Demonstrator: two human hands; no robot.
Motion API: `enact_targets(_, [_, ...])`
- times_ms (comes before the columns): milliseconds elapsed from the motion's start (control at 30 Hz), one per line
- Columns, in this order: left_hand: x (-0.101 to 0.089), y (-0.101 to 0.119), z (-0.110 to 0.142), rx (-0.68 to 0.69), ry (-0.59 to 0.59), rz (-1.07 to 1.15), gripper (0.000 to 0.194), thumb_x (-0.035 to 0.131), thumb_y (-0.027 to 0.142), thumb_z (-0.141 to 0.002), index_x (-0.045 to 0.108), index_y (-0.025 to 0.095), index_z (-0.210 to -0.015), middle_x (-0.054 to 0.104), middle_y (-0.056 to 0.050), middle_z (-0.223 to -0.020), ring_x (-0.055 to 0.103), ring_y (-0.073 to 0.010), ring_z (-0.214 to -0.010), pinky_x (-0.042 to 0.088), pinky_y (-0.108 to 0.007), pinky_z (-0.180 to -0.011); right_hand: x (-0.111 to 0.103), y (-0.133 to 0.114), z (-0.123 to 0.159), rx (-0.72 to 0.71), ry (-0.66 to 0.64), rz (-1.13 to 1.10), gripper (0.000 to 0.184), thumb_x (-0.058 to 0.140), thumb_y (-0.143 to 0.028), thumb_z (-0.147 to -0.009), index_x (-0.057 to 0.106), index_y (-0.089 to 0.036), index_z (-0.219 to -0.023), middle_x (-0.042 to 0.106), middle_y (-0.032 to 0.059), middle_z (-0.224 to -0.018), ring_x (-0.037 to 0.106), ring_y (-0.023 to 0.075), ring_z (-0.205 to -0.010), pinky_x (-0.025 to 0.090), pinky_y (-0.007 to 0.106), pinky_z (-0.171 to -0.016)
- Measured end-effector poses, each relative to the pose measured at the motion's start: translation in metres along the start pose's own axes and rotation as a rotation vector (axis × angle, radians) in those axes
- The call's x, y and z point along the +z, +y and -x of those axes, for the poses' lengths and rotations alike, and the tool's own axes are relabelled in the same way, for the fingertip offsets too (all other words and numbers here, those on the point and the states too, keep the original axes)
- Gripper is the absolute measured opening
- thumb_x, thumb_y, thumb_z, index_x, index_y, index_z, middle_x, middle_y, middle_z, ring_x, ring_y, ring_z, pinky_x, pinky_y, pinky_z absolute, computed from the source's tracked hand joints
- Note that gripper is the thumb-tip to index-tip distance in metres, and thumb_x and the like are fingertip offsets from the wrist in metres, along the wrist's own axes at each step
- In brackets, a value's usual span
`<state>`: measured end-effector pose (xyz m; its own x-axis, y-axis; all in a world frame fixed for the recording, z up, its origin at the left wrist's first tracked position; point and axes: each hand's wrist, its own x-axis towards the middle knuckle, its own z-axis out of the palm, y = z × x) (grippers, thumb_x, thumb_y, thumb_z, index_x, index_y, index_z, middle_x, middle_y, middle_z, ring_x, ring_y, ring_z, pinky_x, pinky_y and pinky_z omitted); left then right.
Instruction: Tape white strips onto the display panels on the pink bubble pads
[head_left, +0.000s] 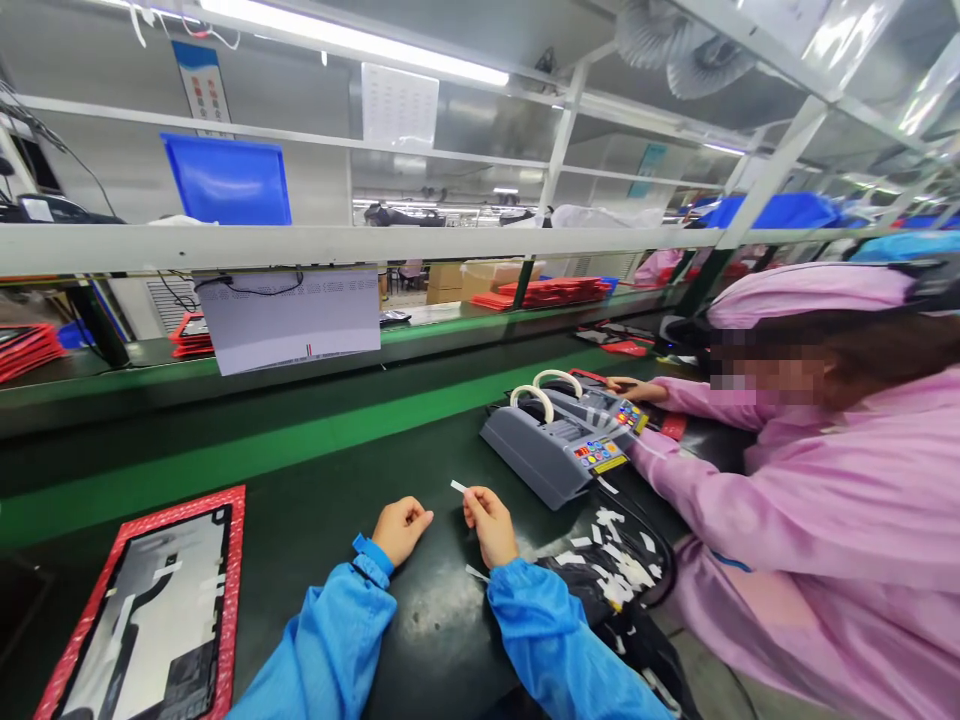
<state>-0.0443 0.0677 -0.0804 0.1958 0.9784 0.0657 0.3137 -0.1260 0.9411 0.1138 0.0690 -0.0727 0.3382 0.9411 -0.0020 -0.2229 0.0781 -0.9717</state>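
Between the thumb and forefinger of my right hand (489,524) is a short strip of white tape (457,486), its free end pointing up and left. My left hand (403,530) is just left of it over the dark green bench, fingers curled closed, with nothing visible in them. Another white strip (474,573) lies by my right cuff. Beyond my right hand stands a grey tape dispenser (536,455) with a cream tape roll (531,402) on top. To the left, a flat panel with black edging (169,600) rests on a red bubble-wrap sheet (238,560).
Many white tape scraps (619,560) lie on black material at the bench edge. A co-worker in pink (817,500) sits close on the right, arms by a second dispenser (592,405). A white panel (292,320) hangs beneath the shelf rail (420,242).
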Motion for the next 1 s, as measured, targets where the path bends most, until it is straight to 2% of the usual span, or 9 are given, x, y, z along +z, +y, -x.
enact_targets(333, [-0.001, 0.004, 0.003, -0.01, 0.003, 0.002, 0.026, 0.056, 0.039, -0.072, 0.044, 0.02, -0.059, 0.042, 0.006, -0.049, 0.037, -0.0093, -0.05, 0.031, -0.025, -0.054, 0.002, -0.001, 0.003, -0.029, -0.023, 0.021, 0.047, 0.073, -0.06, -0.044, 0.055, -0.019, -0.059, 0.045, -0.0046, -0.047, 0.038, 0.0072, -0.043, 0.029, 0.022, -0.041])
enact_targets(667, [-0.001, 0.01, 0.005, -0.015, 0.012, -0.017, 0.028, 0.059, 0.039, -0.072, 0.044, 0.02, -0.058, 0.043, 0.007, -0.048, 0.039, -0.0085, -0.049, 0.033, -0.024, -0.053, 0.001, -0.002, 0.007, -0.021, -0.015, 0.026, 0.053, 0.073, -0.062, -0.038, 0.056, -0.016, -0.059, 0.044, -0.0061, -0.044, 0.038, 0.0062, -0.041, 0.029, 0.022, -0.042])
enact_targets(1000, [-0.002, 0.013, 0.009, -0.033, -0.007, -0.03, 0.022, 0.055, 0.029, -0.074, 0.043, 0.02, -0.058, 0.043, 0.008, -0.048, 0.038, -0.0083, -0.048, 0.031, -0.023, -0.053, 0.001, -0.003, 0.009, -0.041, -0.029, 0.034, 0.053, 0.072, -0.063, -0.039, 0.056, -0.017, -0.06, 0.043, -0.0063, -0.045, 0.037, 0.0066, -0.042, 0.028, 0.022, -0.042])
